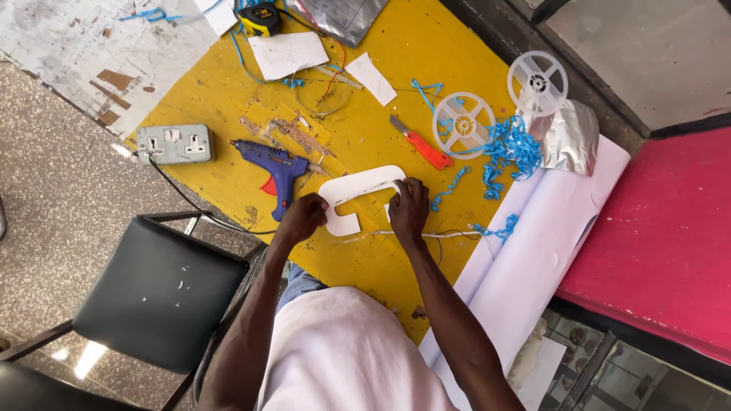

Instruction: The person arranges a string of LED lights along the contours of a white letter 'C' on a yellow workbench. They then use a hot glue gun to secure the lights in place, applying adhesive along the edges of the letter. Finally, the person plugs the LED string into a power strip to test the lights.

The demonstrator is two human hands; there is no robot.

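A white C-shaped cutout (pixel 358 190) lies flat on the yellow table (pixel 396 53). My left hand (pixel 303 218) grips its near-left corner. My right hand (pixel 408 209) presses on its right end, fingers curled over the edge. A thin white strip with wires (pixel 449 234) runs along the table under my right hand. A blue glue gun (pixel 276 164) lies just left of the cutout, its nozzle pointing toward it.
An orange utility knife (pixel 421 144), two white reels (pixel 463 123), blue shredded strips (pixel 512 148), a grey socket box (pixel 175 144), a tape measure (pixel 260 18) and paper scraps lie around. A white paper roll (pixel 533 243) lies right, a black chair (pixel 160 293) left.
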